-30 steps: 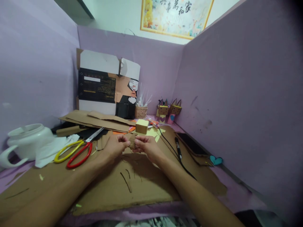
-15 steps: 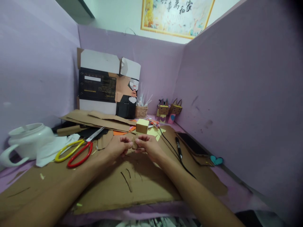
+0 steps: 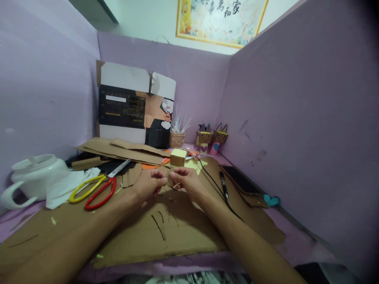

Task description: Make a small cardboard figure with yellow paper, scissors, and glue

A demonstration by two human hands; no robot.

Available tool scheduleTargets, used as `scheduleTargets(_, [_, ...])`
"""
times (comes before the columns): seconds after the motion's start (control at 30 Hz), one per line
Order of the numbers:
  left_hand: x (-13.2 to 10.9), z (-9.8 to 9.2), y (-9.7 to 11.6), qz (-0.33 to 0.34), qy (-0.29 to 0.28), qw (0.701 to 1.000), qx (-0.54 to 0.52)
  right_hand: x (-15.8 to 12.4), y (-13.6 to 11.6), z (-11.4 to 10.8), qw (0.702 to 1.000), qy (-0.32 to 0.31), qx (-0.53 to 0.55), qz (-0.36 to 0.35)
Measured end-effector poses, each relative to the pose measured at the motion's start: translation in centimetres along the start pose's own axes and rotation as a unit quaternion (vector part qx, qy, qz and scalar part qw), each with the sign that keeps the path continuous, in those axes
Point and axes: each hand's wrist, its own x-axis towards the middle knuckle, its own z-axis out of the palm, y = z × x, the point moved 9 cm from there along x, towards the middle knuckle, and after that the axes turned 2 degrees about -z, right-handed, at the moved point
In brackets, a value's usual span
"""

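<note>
Between my two hands is a small brown cardboard piece (image 3: 169, 180), pinched by the fingertips and partly covered by them. My left hand (image 3: 151, 182) is closed at its left side, thumb and forefinger together. My right hand (image 3: 186, 181) grips it from the right with thumb and fingers. Just behind the hands sits a small cardboard box (image 3: 178, 157) with a pale yellow top. Thin dark strips (image 3: 158, 227) lie on the cardboard sheet (image 3: 189, 240) in front of the hands.
Scissors (image 3: 102, 193) with yellow and red handles and a white teapot (image 3: 38, 177) lie left. Flat cardboard (image 3: 124, 152) and a basket of white sticks (image 3: 177, 139) stand behind. Rightward are a black pen (image 3: 224, 185), a cable (image 3: 211, 183), a phone (image 3: 241, 180) and a teal heart (image 3: 271, 200).
The small cardboard piece has shifted and turned slightly between my fingertips. Both hands stay in nearly the same place, still closed around it.
</note>
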Motion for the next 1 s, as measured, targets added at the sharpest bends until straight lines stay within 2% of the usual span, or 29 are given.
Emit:
scheduleTargets(0.07, [0.1, -0.7, 0.7, 0.013, 0.013, 1.0, -0.016, 0.2, -0.6, -0.7, 0.998, 0.014, -0.053, -0.033])
scheduleTargets(0.1, [0.2, -1.4, 1.1, 0.022, 0.029, 0.999, -0.028, 0.3, -0.9, -1.3, 0.991, 0.033, -0.116, -0.05])
scheduleTargets(0.13, [0.2, -2.3, 1.5, 0.031, 0.05, 0.997, -0.042, 0.3, -1.2, -1.8, 0.977, 0.053, -0.198, -0.064])
scheduleTargets(0.2, [0.4, -4.4, 2.2, 0.045, 0.097, 0.992, -0.074, 0.2, -1.4, -2.4, 0.926, 0.083, -0.361, -0.08])
scheduleTargets(0.27, [0.4, -6.2, 2.5, 0.052, 0.137, 0.984, -0.101, 0.1, -1.0, -2.4, 0.888, 0.081, -0.446, -0.078])
scheduleTargets(0.37, [0.4, -7.3, 2.5, 0.053, 0.164, 0.977, -0.123, 0.0, -0.4, -2.1, 0.883, 0.051, -0.461, -0.071])
scheduleTargets(0.57, [0.4, -6.5, 2.0, 0.043, 0.153, 0.979, -0.128, 0.0, -0.7, -2.2, 0.874, 0.009, -0.483, -0.058])
scheduleTargets(0.73, [0.4, -6.2, 2.2, 0.044, 0.143, 0.981, -0.124, -0.2, 0.1, -1.2, 0.833, 0.005, -0.553, -0.038])
scheduleTargets(0.83, [0.4, -6.2, 2.0, 0.042, 0.143, 0.981, -0.121, 0.2, 1.0, -1.1, 0.852, 0.002, -0.523, -0.036])
scheduleTargets(1.0, [0.4, -5.9, 1.8, 0.041, 0.138, 0.983, -0.117, 1.2, 1.4, -3.1, 0.88, 0.043, -0.473, -0.018])
